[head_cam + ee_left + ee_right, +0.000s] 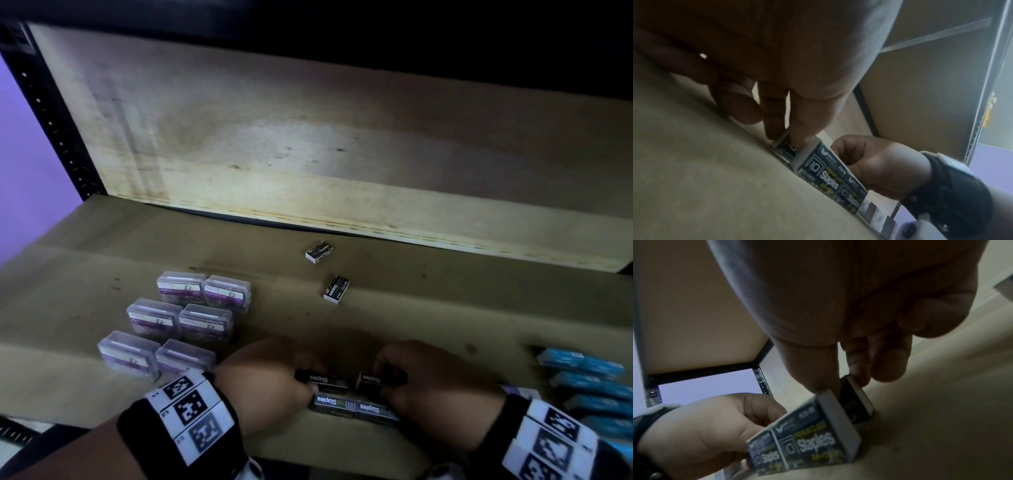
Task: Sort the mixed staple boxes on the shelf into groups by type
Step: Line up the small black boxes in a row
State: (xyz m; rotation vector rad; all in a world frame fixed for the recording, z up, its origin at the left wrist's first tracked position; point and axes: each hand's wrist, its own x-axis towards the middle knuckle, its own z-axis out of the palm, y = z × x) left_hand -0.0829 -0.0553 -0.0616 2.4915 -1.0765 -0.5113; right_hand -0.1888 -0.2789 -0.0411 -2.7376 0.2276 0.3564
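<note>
The left hand (270, 373) pinches 1 black staple box (327, 381) between thumb and fingertips at the front of the cardboard-lined shelf (445, 308). The right hand (431, 383) pinches a 2nd black staple box (373, 379) in the same manner, just beside the 1st. Directly in front of these, 2 more black boxes (354, 406) lie end to end, touching each other, labels facing up. In the left wrist view the thumb and 1 finger (774, 123) curl down onto the end of the held box; whether the box rests on the shelf or is slightly raised cannot be told for certain. 2 further black boxes lie apart toward the back: 1 near the rear panel (319, 252), 1 nearer the hands (336, 289). 6 clear paper-clip cases (178, 322) stand in 2 columns at the left. A column of blue boxes (589, 380) lies at the right edge, blurred.
</note>
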